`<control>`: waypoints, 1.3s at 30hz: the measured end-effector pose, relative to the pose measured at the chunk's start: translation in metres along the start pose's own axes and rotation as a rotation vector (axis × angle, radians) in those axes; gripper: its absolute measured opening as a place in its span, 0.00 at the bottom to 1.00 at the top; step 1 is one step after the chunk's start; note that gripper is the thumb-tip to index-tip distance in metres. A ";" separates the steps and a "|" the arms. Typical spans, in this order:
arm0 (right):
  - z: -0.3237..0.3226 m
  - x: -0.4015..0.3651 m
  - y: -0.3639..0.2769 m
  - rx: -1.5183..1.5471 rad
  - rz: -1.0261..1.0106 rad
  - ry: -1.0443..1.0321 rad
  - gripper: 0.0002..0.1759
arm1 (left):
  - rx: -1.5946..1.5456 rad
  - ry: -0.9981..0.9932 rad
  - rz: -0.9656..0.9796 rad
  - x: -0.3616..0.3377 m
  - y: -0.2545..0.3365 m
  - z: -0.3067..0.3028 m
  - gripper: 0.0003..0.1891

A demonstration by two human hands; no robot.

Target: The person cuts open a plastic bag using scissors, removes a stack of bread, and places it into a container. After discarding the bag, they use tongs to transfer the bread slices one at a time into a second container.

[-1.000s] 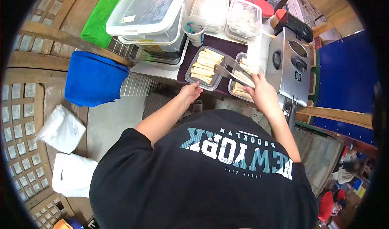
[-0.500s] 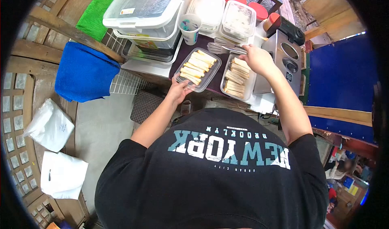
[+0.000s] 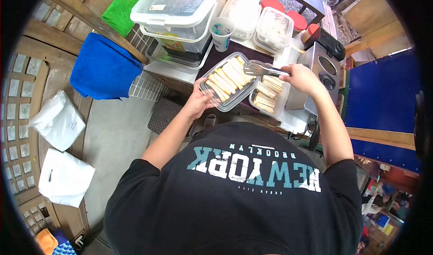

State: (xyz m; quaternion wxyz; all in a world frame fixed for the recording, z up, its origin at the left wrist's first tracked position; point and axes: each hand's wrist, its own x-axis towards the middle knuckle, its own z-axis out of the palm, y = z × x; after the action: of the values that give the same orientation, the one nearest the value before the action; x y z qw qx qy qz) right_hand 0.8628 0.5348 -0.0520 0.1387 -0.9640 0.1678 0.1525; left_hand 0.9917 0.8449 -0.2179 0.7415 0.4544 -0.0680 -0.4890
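My left hand (image 3: pixel 198 102) grips the near-left edge of a clear plastic container (image 3: pixel 233 105), held slightly tilted. Inside lies a row of pale, lightly browned rolls (image 3: pixel 223 82). My right hand (image 3: pixel 301 78) is closed around metal tongs (image 3: pixel 270 71), whose slotted head reaches over the rolls at the container's right end. A second clear container (image 3: pixel 280 105) with more rolls (image 3: pixel 266 97) stands beneath my right hand, partly covered in this view by the first container.
Large lidded plastic bins (image 3: pixel 173 22) stand at the back left, beside a patterned cup (image 3: pixel 221 37). Stacked lidded tubs (image 3: pixel 273 27) and red-lidded jars (image 3: pixel 297 19) sit behind. A metal appliance (image 3: pixel 311 90) borders the right side. A blue towel (image 3: pixel 106 68) hangs at left.
My left hand has raised the container and shifted it right, over part of the second one. The tongs have swung down over its rolls. The camera view has shifted slightly.
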 end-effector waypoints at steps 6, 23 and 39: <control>-0.015 -0.012 0.003 0.108 0.056 -0.122 0.21 | 0.027 0.009 -0.037 -0.004 0.010 0.012 0.31; -0.033 -0.017 0.024 0.247 0.125 -0.296 0.23 | 0.050 -0.097 -0.060 -0.004 0.019 0.030 0.33; -0.006 0.024 0.057 0.432 0.077 -0.379 0.19 | 0.089 -0.069 -0.074 0.012 0.029 0.047 0.31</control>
State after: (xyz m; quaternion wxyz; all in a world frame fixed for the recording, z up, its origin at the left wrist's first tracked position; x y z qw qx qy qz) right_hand 0.8649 0.4744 -0.0665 0.3639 -0.8594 0.2038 0.2958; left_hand 0.9909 0.8102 -0.1734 0.6992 0.4719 -0.0980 -0.5280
